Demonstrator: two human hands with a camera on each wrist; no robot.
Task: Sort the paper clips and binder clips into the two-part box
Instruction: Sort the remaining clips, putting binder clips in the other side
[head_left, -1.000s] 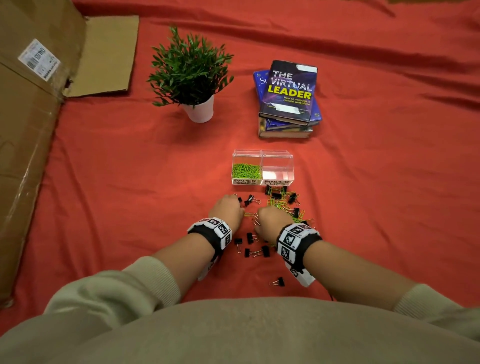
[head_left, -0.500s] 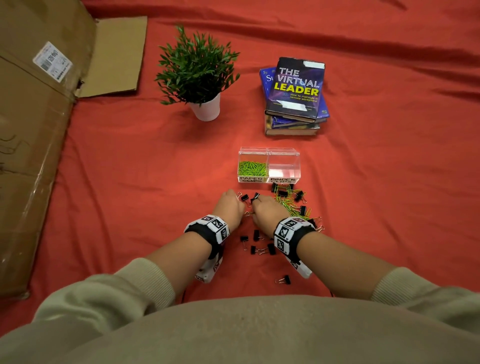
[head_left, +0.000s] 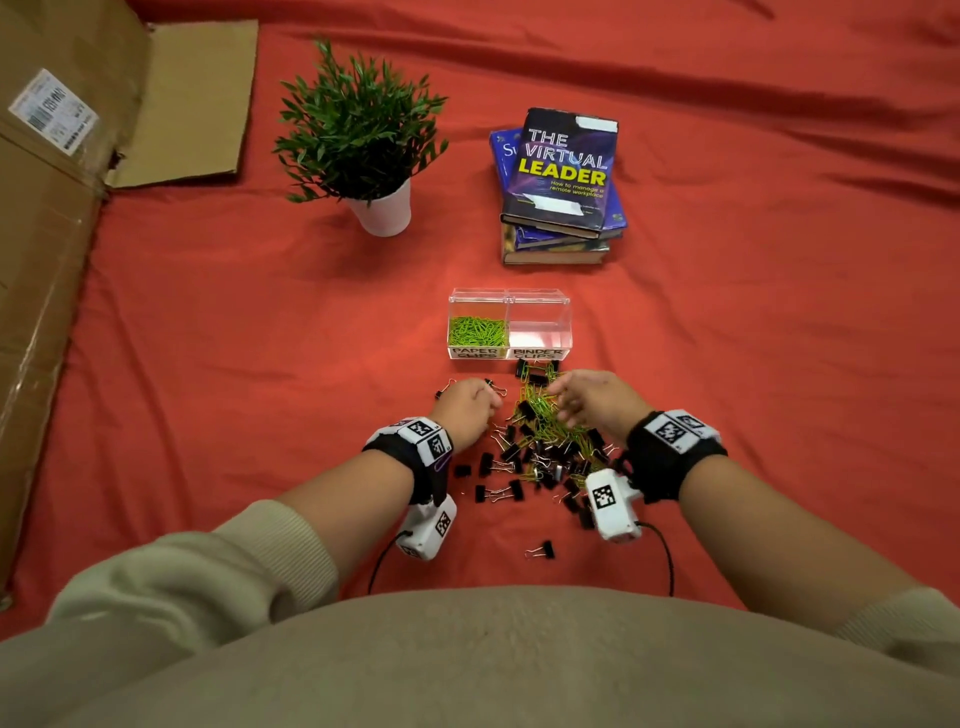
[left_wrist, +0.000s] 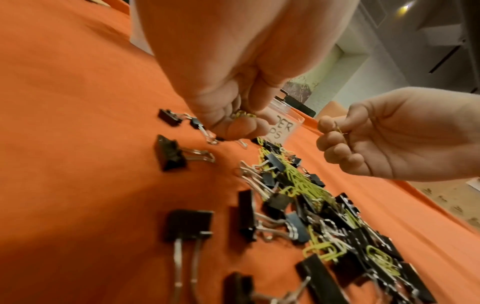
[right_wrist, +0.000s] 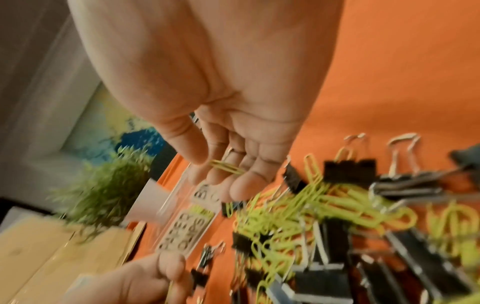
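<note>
1. I see my right hand (head_left: 592, 402) above the upper end of the mixed pile (head_left: 550, 441), lower centre of the head view. Its fingers (right_wrist: 221, 172) are loosely curled, and the thumb and forefinger pinch one green paper clip (right_wrist: 227, 167).

2. That clip lies crosswise over the fingertips in the right-wrist view, its long axis running from upper left to lower right, so it sits flat rather than end-on.

3. The two-part box (head_left: 510, 325) stands just above both hands in the head view. Its left half, labelled for paper clips, already holds a green heap (head_left: 477, 331); the right half, labelled for binder clips, looks empty.

4. The relation I steer by: from the right fingers the paper-clip half lies up and to the left, past the binder-clip half, which is the nearer one. I judge the carry must cross that half before letting go.

5. My left hand (head_left: 467, 410) sits left of the pile, directly below the paper-clip half and so nearer to it. Its fingers (left_wrist: 233, 115) are curled tight round what seems to be a few green clips, though blur leaves the count unclear.

6. Black binder clips (left_wrist: 170, 153) lie loose on the red cloth (head_left: 208, 364) beside and below the left hand, none yet in the box.
</note>
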